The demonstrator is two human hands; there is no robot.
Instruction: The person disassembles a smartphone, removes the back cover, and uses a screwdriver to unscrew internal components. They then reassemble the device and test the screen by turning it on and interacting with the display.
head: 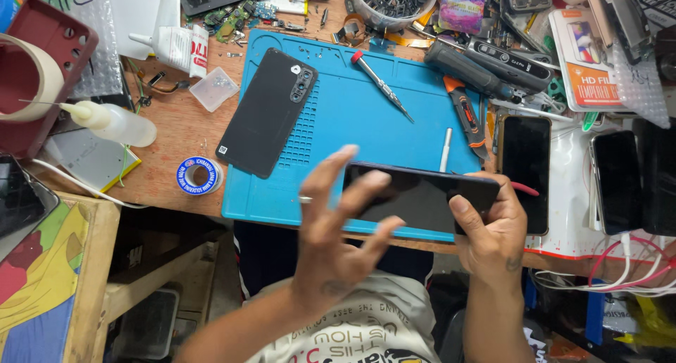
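Phone (422, 194) sits gripped in your right hand (493, 229) above the blue mat (352, 116), your left hand (338, 229) spread open, fingertips brushing its near end.

A single head-worn camera looks steeply down from above the person's chest, close over the desk (176, 134). The blue work mat (366, 116) sits at the centre of the view; the far edge of the desk beyond the mat meets the top of the frame, and the person's own shirt (352, 328) lies below the mat, nearest the lens.
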